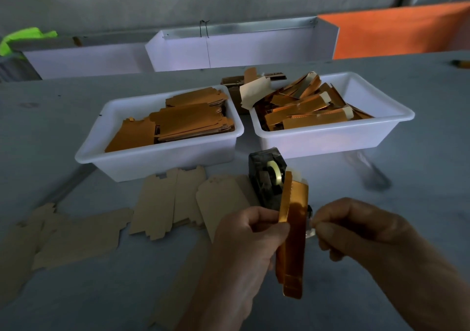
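Your left hand (249, 236) grips the gold carton (295, 229) by its left edge, fingers curled round it, and holds it on end above the table (419, 178), just in front of the tape dispenser (267, 178). Your right hand (356, 229) pinches a strip of clear tape (310, 231) just beside the carton's right edge. Flat blanks (162, 203) lie to the left, and two white trays (157, 160) stand behind

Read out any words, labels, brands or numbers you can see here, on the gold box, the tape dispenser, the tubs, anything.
No readable text anywhere.
Gold box in the left hand: plain foil, no print seen.
Tape dispenser: dark and blurred, no label legible.
Tape pinched by the right hand: clear, no print.
Left tub, right tub, cards: no text seen.
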`<state>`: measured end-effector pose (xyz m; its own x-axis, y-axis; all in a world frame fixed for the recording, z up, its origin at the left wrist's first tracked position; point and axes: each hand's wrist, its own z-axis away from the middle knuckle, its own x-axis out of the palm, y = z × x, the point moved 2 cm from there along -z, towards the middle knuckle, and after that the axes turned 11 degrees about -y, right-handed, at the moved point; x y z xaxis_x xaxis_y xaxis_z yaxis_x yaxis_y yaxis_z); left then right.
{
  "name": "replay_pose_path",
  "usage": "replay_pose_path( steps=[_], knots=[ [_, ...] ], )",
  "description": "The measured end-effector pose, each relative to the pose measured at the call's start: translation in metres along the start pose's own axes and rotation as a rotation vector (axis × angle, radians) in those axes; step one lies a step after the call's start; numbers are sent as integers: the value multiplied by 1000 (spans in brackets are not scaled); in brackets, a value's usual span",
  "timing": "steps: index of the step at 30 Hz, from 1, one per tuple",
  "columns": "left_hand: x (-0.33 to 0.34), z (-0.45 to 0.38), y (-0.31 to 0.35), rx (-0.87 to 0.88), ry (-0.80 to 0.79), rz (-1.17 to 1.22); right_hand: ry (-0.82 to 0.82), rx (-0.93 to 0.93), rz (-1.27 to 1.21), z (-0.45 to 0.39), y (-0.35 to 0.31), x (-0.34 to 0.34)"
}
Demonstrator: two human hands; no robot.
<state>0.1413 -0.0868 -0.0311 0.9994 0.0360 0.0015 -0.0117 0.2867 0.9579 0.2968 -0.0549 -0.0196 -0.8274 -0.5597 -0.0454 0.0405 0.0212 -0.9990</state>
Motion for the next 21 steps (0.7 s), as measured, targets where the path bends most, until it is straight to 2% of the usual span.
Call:
replay_pose_path(
  steps=[3, 8, 16, 21],
  knots=[
    [-1, 4, 0, 3, 2, 17, -56, -18, 122, -7, -4, 7],
    [-2, 6, 1, 31, 0, 4, -28, -41, 246, -14, -3, 12],
    [-3, 9, 2, 59, -66, -27, 13, 62, 398, -17, -4, 11],
    [-1, 11, 2, 91, -67, -72, 25, 52, 525, -18, -5, 13]
  ],
)
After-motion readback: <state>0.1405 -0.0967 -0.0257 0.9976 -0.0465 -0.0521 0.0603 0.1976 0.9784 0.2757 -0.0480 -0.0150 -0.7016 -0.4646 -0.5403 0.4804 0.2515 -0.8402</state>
